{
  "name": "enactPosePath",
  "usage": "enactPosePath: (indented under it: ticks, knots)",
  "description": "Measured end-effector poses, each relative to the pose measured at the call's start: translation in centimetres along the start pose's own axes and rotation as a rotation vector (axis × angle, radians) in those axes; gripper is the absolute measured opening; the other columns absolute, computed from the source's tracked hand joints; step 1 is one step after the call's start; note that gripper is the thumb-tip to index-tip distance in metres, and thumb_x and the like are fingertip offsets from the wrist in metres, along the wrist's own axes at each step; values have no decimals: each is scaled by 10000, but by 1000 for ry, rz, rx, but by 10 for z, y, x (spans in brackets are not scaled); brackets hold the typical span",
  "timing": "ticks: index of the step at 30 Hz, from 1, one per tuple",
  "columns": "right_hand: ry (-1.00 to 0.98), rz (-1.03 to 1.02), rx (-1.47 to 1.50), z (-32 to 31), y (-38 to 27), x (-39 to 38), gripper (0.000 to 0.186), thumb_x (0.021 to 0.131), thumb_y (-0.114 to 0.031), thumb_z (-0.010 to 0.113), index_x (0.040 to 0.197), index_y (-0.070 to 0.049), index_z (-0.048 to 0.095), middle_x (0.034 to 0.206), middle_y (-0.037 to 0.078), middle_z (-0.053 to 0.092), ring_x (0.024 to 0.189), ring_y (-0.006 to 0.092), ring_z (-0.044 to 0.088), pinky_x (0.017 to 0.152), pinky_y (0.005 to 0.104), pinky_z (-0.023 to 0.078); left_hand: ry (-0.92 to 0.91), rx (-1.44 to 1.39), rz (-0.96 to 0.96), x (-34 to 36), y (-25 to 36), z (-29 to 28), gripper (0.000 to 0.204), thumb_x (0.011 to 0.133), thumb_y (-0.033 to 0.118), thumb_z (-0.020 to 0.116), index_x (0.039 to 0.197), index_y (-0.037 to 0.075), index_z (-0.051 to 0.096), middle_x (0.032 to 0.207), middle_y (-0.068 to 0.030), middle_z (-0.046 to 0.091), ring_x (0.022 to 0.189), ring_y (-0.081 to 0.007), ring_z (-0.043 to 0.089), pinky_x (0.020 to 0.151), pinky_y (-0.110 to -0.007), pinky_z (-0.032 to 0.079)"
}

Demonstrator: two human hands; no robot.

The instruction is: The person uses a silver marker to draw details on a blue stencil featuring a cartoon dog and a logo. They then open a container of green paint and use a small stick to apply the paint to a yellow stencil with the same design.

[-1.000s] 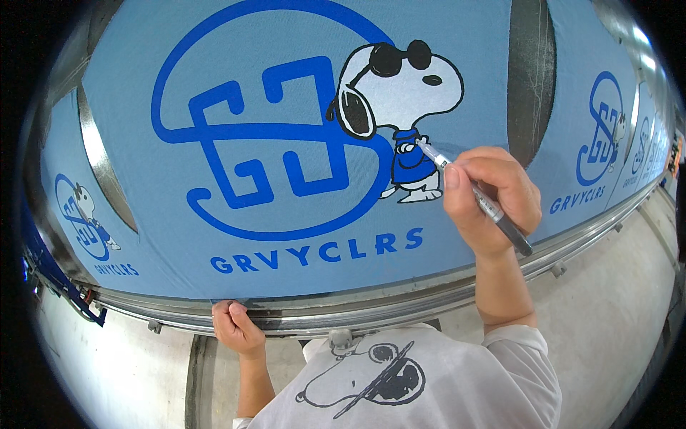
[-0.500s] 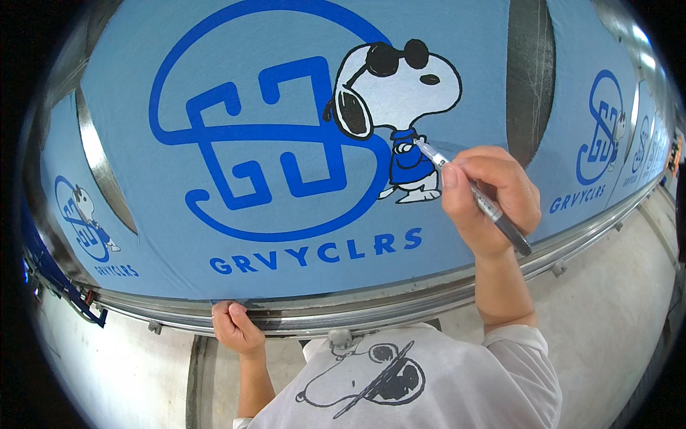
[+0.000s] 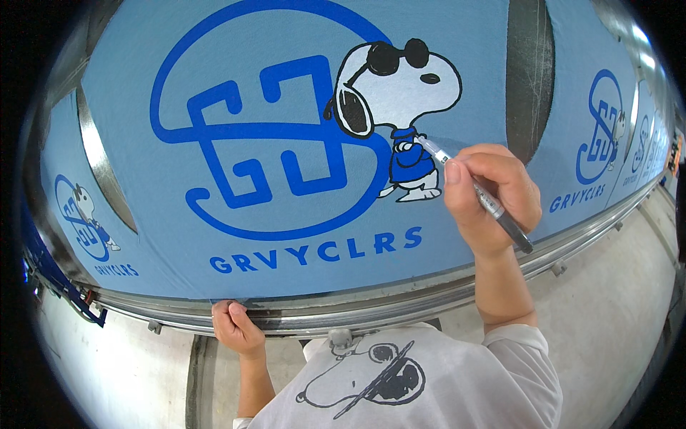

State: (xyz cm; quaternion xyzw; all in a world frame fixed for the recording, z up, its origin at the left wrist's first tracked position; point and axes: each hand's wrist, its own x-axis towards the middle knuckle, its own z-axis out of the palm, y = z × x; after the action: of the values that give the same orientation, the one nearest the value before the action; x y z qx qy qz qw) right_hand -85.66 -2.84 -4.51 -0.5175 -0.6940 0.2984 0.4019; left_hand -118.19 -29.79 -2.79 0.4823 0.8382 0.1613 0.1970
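Note:
A light blue fabric panel (image 3: 136,171) with a blue looped logo (image 3: 236,136), lettering and a black-and-white cartoon dog (image 3: 409,96) in sunglasses and blue top lies on a metal platen. My right hand (image 3: 493,200) is closed around a silver-grey marker (image 3: 509,227), whose tip rests on or just above the dog's top, below its neck. My left hand (image 3: 238,329) has its fingers curled at the panel's front edge, against the metal; whatever they grip is hidden.
Similar printed blue panels lie left (image 3: 68,150) and right (image 3: 586,200), separated by dark metal gaps. A steel rail (image 3: 396,311) with brackets runs along the front, over a pale concrete floor (image 3: 600,300). A dark blue metal frame (image 3: 61,282) stands at far left.
The marker and my right hand have shifted very slightly at the dog's top, and the view has moved a few pixels. My left hand stays where it was.

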Motion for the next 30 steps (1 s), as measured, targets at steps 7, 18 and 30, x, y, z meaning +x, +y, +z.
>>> enactPosePath:
  ticks: [7, 18, 30]
  knots:
    - [15, 42, 33, -3, 4, -6, 161, 793, -12, 803, 867, -20, 661, 775, 102, 720, 564, 95, 615, 486, 222, 466, -2, 1, 4, 1, 0, -2, 292, 1053, 207, 510, 848, 9, 574, 747, -86, 567, 662, -222, 525, 621, -347, 407]
    - [93, 441, 831, -23, 7, 8, 178, 987, -109, 635, 871, 11, 574, 702, 102, 609, 458, 100, 520, 399, 240, 420, 27, 12, 7, 8, 9, -1, 271, 1052, 188, 513, 876, -3, 589, 736, -84, 568, 652, -235, 527, 615, -359, 406]
    - [150, 429, 614, -33, -1, 8, 109, 928, -49, 706, 896, 11, 622, 705, 80, 657, 512, 92, 580, 437, 221, 443, 30, 36, -2, 10, 15, 0, 319, 1066, 201, 505, 834, -1, 587, 718, -79, 567, 644, -224, 531, 608, -350, 407]
